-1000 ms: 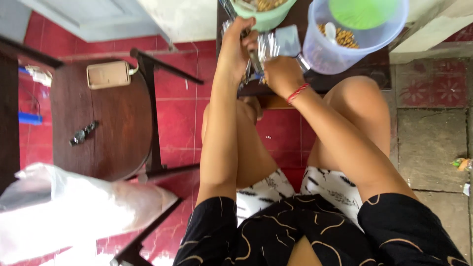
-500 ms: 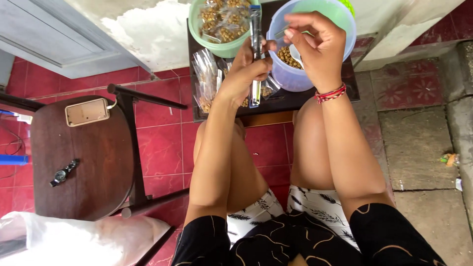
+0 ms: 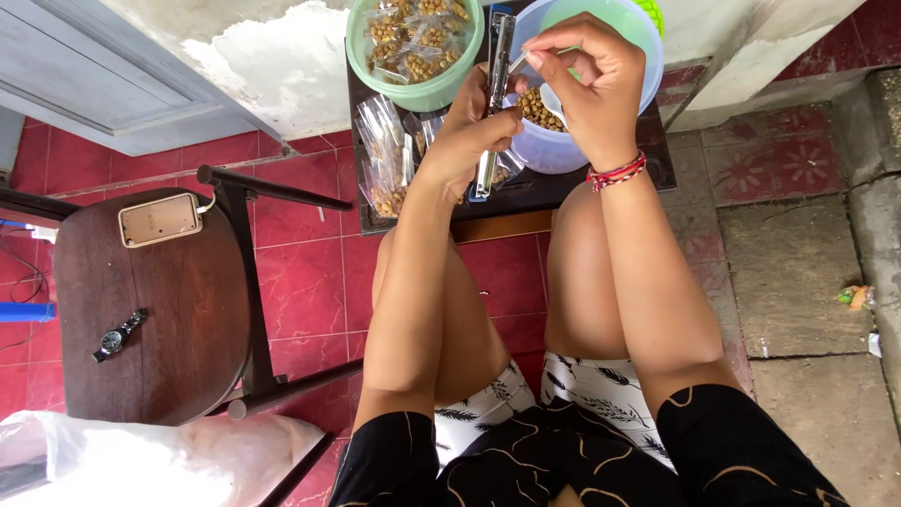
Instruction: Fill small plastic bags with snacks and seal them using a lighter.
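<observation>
On the low dark wooden table point(image 3: 657, 160), keep the translucent blue plastic tub of brown nuts point(image 3: 563, 141) under both hands: the left hand point(image 3: 469, 131) gripping the long metal stapler point(image 3: 495, 103) upright, the right hand point(image 3: 587, 80) pinching something small I cannot identify.

a dark low table point(image 3: 657, 160) carries 2 tubs and small packets point(image 3: 383, 160).

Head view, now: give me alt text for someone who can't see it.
Seated person's left hand holds a metal stapler while the right hand pinches something small over a blue tub of nuts. A green bowl of filled packets sits beside it; left, a stool holds a phone and watch.
</observation>
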